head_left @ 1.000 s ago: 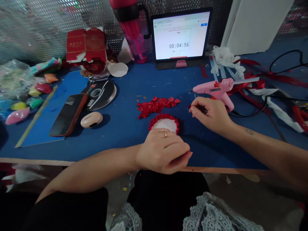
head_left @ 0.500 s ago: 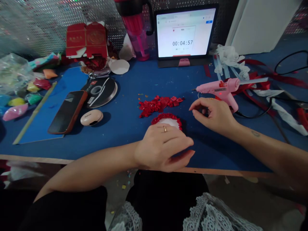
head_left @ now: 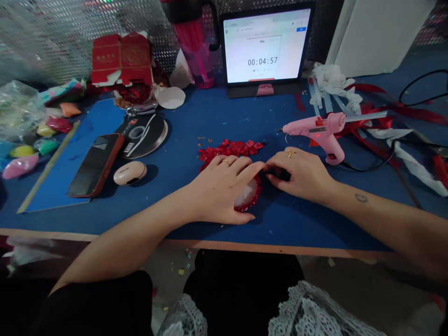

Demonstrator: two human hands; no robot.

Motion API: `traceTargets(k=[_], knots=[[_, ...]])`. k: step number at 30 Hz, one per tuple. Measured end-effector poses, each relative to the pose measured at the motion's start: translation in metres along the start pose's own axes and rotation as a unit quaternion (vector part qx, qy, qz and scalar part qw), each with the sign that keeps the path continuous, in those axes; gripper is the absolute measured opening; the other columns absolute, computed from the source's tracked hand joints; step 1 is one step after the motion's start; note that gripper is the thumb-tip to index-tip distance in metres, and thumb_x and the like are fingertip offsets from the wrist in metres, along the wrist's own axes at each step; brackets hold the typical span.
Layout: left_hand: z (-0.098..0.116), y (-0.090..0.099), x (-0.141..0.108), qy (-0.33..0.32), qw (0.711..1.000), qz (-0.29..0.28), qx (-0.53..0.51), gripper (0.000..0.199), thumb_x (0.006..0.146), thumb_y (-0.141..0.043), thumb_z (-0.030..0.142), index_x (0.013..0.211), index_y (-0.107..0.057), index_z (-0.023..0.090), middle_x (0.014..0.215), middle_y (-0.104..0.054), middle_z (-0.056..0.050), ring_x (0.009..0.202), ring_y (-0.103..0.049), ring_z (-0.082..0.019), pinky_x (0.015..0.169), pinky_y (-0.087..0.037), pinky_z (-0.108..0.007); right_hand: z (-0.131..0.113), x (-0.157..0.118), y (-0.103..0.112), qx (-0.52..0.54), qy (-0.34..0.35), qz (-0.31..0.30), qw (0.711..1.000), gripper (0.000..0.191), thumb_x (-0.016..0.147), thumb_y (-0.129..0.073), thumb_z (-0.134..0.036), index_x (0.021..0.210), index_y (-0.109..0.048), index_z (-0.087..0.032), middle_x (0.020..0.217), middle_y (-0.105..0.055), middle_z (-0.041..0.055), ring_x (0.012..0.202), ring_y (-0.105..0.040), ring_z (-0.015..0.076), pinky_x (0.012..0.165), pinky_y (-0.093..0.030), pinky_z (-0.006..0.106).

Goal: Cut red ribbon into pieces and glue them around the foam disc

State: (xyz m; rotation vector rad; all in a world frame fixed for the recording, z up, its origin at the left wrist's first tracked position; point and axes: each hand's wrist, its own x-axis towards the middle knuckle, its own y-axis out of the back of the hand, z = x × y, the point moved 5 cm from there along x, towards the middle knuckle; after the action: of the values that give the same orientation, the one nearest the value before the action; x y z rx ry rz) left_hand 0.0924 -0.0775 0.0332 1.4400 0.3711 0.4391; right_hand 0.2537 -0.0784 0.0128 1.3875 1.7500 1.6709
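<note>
A round white disc (head_left: 247, 195) with a rim of small red folded pieces lies on the blue table near its front edge. My left hand (head_left: 219, 189) rests over it with fingers stretched and thumb apart, hiding its left part. The thumb reaches the disc's lower edge. My right hand (head_left: 299, 172) is at the disc's upper right edge, fingers loosely curled, with a gap between thumb and index finger. Its fingertips meet the left index fingertip. Loose red folded pieces (head_left: 241, 147) lie just behind the disc. Behind my right hand lies a pink glue gun (head_left: 318, 128).
A tablet (head_left: 266, 46) showing a timer stands at the back, beside a pink bottle (head_left: 196, 51). Leftward lie a phone (head_left: 96, 163), a beige case (head_left: 130, 173) and a black ribbon spool (head_left: 145, 135). Red ribbons (head_left: 413, 112) and a cable (head_left: 371, 169) spread at right.
My left hand has turned and shifted left and up, fingers now stretched over the disc. My right hand has moved left to the disc's edge. More of the disc's right side shows.
</note>
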Motion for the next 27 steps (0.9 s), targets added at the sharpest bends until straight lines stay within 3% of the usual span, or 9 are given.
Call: traceTargets(k=[5,10,12,15,19,23,27], knots=[[-0.002,0.001,0.000,0.003,1.000,-0.009,0.005,0.091,0.069,-0.070,0.053,0.143,-0.034,0.016,0.133,-0.054,-0.014,0.118,-0.052,-0.034,0.099,-0.040,-0.047,0.014,-0.001,0.008,-0.049,-0.061,0.051,0.996,0.015,0.083,-0.059,-0.025,0.096,-0.066,-0.022,0.070,-0.065,-0.0007,0.074,-0.060,0.0171,0.058,-0.036,0.027],[-0.010,0.007,0.003,-0.006,0.999,0.008,-0.037,0.095,0.069,-0.064,0.068,0.143,-0.036,0.016,0.132,-0.056,-0.013,0.115,-0.055,-0.032,0.098,-0.042,-0.044,0.015,-0.004,0.010,-0.025,-0.066,0.065,0.995,0.014,0.082,-0.059,-0.026,0.095,-0.065,-0.023,0.069,-0.064,-0.0017,0.071,-0.060,0.0159,0.057,-0.036,0.027],[-0.023,0.012,0.007,0.022,0.996,0.059,-0.060,0.076,0.077,-0.059,0.065,0.134,-0.048,0.016,0.121,-0.064,-0.011,0.106,-0.060,-0.028,0.093,-0.045,-0.040,0.012,-0.005,0.011,-0.012,-0.063,0.065,0.996,0.013,0.082,-0.059,-0.025,0.093,-0.066,-0.022,0.068,-0.064,-0.0018,0.070,-0.060,0.0156,0.057,-0.037,0.027],[-0.052,0.020,0.008,0.091,0.979,0.176,-0.057,0.035,0.088,-0.053,0.046,0.103,-0.066,0.017,0.094,-0.071,-0.006,0.088,-0.064,-0.022,0.081,-0.047,-0.035,0.010,-0.005,0.012,0.007,-0.065,0.061,0.996,0.010,0.083,-0.059,-0.025,0.088,-0.066,-0.022,0.067,-0.064,-0.0015,0.068,-0.058,0.0151,0.058,-0.038,0.027],[-0.074,0.015,0.011,0.090,0.962,0.250,-0.067,0.016,0.086,-0.056,0.027,0.090,-0.069,0.019,0.086,-0.072,-0.004,0.085,-0.064,-0.019,0.082,-0.048,-0.034,0.012,-0.004,0.012,0.025,-0.060,0.052,0.997,0.009,0.083,-0.059,-0.025,0.086,-0.066,-0.022,0.068,-0.065,-0.0007,0.067,-0.057,0.0156,0.060,-0.040,0.028],[-0.074,0.002,0.018,0.040,0.967,0.235,-0.090,0.021,0.088,-0.051,0.022,0.097,-0.070,0.019,0.093,-0.074,-0.003,0.096,-0.065,-0.020,0.093,-0.048,-0.037,0.009,-0.002,0.010,0.000,-0.001,0.052,0.999,0.015,0.086,-0.056,-0.025,0.094,-0.068,-0.020,0.086,-0.071,0.0027,0.081,-0.058,0.0193,0.078,-0.044,0.034],[-0.066,-0.003,0.021,0.009,0.964,0.218,-0.151,0.033,0.096,-0.040,0.029,0.097,-0.070,0.016,0.099,-0.074,-0.006,0.104,-0.065,-0.020,0.099,-0.046,-0.041,0.003,0.001,0.000,-0.042,0.065,0.018,0.997,0.033,0.093,-0.050,-0.033,0.120,-0.064,-0.020,0.126,-0.064,0.0084,0.108,-0.052,0.0268,0.092,-0.040,0.044]])
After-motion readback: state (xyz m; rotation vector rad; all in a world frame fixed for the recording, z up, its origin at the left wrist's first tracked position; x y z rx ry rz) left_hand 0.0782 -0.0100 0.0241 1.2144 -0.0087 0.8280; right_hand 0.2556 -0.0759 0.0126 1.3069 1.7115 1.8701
